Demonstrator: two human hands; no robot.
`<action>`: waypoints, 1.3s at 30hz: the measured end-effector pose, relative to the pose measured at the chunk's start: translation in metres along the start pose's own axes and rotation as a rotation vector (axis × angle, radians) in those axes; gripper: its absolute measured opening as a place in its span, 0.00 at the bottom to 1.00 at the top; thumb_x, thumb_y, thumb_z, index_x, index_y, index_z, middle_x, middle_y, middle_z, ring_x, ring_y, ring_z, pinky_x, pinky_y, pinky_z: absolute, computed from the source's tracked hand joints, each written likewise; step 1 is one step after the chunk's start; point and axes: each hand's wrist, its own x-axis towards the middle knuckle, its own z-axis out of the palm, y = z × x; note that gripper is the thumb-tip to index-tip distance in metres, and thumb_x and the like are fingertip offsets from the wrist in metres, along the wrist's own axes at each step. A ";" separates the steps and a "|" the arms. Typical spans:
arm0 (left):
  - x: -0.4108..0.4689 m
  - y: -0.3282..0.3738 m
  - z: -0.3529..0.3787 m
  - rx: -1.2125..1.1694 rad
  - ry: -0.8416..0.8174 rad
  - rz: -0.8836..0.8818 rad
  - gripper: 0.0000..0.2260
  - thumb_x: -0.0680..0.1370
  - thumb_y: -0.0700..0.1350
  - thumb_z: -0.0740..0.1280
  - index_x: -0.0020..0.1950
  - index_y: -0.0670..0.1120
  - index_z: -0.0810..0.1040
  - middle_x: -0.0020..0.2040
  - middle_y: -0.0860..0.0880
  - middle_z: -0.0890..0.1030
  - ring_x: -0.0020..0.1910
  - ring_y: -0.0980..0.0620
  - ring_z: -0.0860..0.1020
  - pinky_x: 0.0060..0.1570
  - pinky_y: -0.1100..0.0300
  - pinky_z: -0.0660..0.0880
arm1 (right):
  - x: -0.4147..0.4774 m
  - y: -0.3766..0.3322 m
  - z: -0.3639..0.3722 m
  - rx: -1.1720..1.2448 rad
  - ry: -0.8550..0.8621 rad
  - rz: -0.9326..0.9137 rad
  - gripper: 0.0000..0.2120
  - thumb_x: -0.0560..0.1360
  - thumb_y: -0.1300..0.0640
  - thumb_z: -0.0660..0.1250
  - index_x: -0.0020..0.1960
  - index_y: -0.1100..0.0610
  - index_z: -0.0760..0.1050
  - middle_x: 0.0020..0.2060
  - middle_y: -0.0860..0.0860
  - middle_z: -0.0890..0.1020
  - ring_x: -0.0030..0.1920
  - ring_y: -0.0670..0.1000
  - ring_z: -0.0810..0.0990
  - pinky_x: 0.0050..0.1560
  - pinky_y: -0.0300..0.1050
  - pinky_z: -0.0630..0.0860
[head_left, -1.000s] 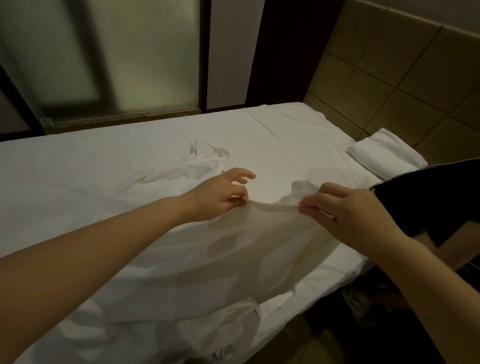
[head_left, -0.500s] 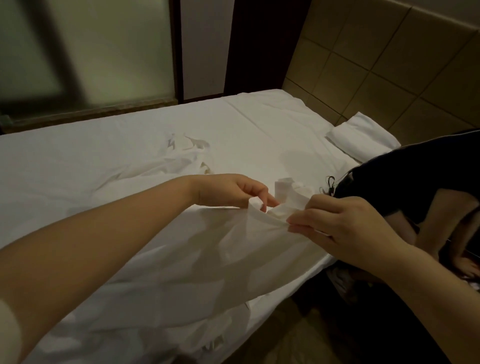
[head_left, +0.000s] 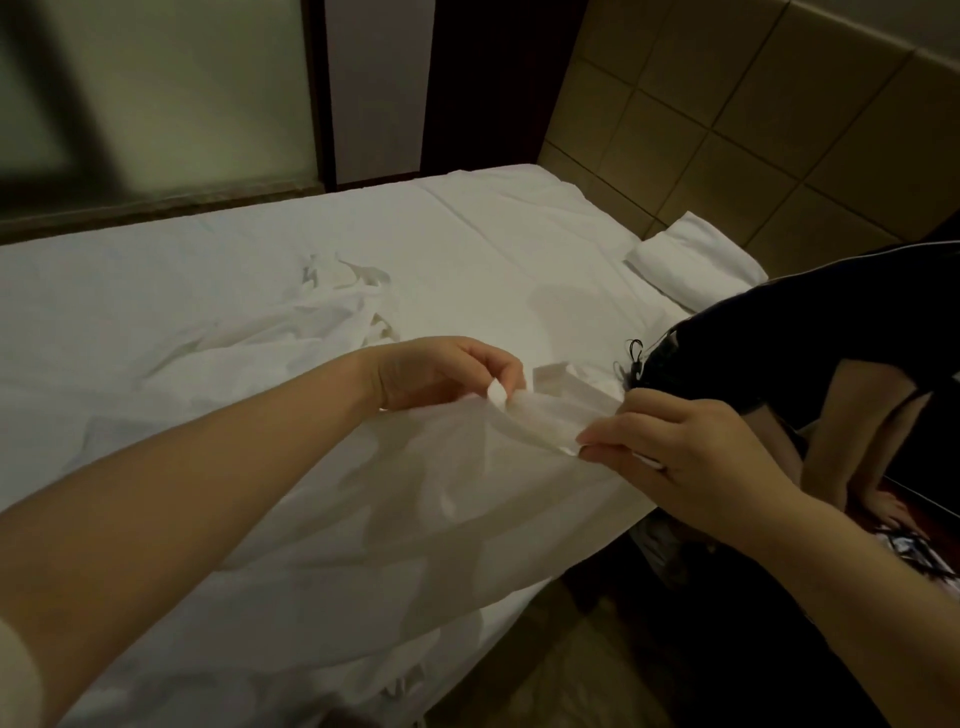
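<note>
- Head view: left hand (head_left: 441, 371) and right hand (head_left: 691, 457) each pinch the top edge of a white cloth (head_left: 415, 493), which is lifted just over the near side of the bed (head_left: 467, 234). The rest of the cloth drapes down onto the bed.
- Left fingers (head_left: 506, 371) curl tight on a small fold of the edge. Right fingers (head_left: 618, 436) clamp the hem against the thumb.
- Both grips are thin pinches, so a hard tug or shake could likely pull the edge free and drop the cloth in a heap.
- A person (head_left: 805, 338) in dark clothes bends just beside the right hand, and a wide swing could brush them.
- White lies on white, so a dropped hem may be hard to find among the folds.
- A pillow (head_left: 691, 260) lies by the headboard, well apart.
</note>
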 end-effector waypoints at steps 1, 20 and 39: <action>-0.006 0.002 -0.003 0.022 0.019 -0.013 0.02 0.64 0.43 0.67 0.34 0.47 0.78 0.41 0.44 0.73 0.39 0.48 0.71 0.40 0.60 0.69 | 0.000 0.001 0.000 -0.001 0.018 0.013 0.22 0.80 0.46 0.56 0.45 0.59 0.83 0.35 0.50 0.80 0.29 0.51 0.79 0.26 0.43 0.76; -0.095 0.033 -0.012 0.398 0.355 -0.101 0.25 0.68 0.54 0.66 0.47 0.30 0.75 0.42 0.41 0.73 0.44 0.47 0.73 0.46 0.64 0.72 | 0.042 0.032 -0.001 0.130 0.118 0.145 0.24 0.77 0.40 0.57 0.48 0.57 0.83 0.36 0.49 0.80 0.33 0.52 0.78 0.34 0.46 0.77; -0.132 0.077 0.046 0.816 0.865 -0.004 0.09 0.76 0.51 0.59 0.37 0.54 0.74 0.34 0.60 0.76 0.36 0.61 0.73 0.40 0.70 0.69 | 0.123 0.043 0.036 0.389 -0.184 0.525 0.03 0.75 0.50 0.67 0.44 0.47 0.79 0.39 0.42 0.78 0.41 0.44 0.75 0.42 0.37 0.69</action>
